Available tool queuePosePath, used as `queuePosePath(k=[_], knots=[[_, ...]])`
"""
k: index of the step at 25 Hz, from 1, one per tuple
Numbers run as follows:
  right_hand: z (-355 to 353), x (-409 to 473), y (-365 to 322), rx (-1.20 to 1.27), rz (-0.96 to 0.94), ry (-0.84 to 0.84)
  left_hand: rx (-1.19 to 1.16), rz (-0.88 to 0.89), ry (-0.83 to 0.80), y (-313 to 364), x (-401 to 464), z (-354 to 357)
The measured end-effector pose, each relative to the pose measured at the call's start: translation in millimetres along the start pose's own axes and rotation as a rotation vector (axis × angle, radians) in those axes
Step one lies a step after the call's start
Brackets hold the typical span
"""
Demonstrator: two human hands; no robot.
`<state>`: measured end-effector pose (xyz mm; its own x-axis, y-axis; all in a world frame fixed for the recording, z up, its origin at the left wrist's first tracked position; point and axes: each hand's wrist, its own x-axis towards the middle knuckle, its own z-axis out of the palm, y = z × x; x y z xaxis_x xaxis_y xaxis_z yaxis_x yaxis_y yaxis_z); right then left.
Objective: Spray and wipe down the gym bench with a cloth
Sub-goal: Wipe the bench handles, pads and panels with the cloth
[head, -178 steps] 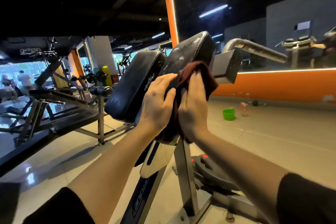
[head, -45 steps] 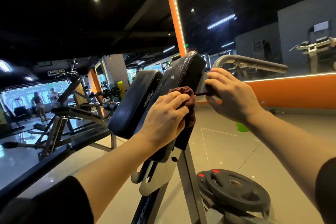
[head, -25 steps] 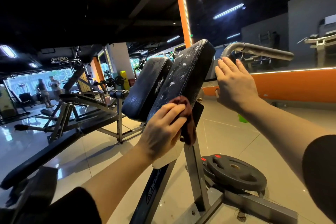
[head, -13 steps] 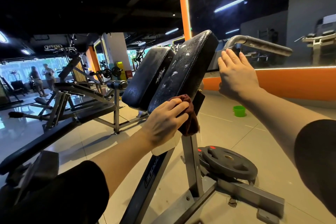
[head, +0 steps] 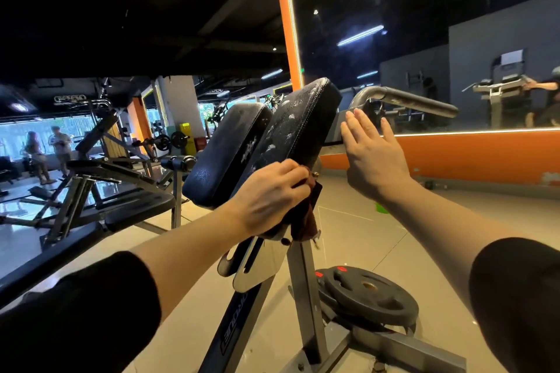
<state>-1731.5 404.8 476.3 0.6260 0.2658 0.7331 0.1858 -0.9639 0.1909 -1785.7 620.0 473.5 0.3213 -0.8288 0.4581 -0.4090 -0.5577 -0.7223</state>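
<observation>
- Since half a second ago, left hand [head: 269, 195] has slid slightly up the lower end of the bench pad [head: 298, 127], and the view has dipped closer to the frame; right hand [head: 374, 157] stays raised by the bracket.
- Left hand: fingers curled over the dark red cloth [head: 304, 218], clamping it against the pad's lower edge, at about 6 o'clock on the pad. A fold of cloth hangs free below the knuckles.
- Right hand: fingers straight and spread, holding nothing, at 3 o'clock of the pad. Fingertips reach the grey bracket [head: 341, 123] beside the pad; contact cannot be confirmed.
- Bench pad: black, tilted steeply, upper end at 1 o'clock. Surface carries white streaks and droplets across its middle and upper part.
- Second black pad [head: 225, 151] sits parallel, just beside the first at 9 o'clock.
- Curved grey handle bar [head: 406, 100] projects from behind the bracket toward 3 o'clock.
- Weight plates [head: 368, 297] are stacked on the frame base at 5 o'clock of the pad.
- Green container [head: 381, 208] stands on the floor past the right wrist, partly hidden.
- Two people [head: 45, 151] stand far off at 9 o'clock.
</observation>
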Motion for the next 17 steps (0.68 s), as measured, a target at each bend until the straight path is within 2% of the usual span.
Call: queuePosePath(k=[4, 5, 10, 14, 15, 17], knots=[[-1, 1, 4, 0.007, 0.002, 0.0, -0.005, -0.199, 0.07, -12, 35, 8], [-1, 1, 4, 0.012, -0.002, 0.001, -0.017, -0.199, 0.056, -9, 29, 12], [8, -1, 3, 0.024, -0.027, 0.049, -0.027, 0.048, -0.02, -15, 14, 7], [14, 0, 8, 0.037, -0.059, 0.126, -0.013, -0.185, 0.108, -29, 53, 7], [16, 0, 10, 0.038, -0.068, 0.147, -0.049, -0.161, 0.103, -27, 55, 12], [21, 1, 13, 0.031, -0.084, 0.189, -0.057, 0.031, 0.037, -23, 50, 20]])
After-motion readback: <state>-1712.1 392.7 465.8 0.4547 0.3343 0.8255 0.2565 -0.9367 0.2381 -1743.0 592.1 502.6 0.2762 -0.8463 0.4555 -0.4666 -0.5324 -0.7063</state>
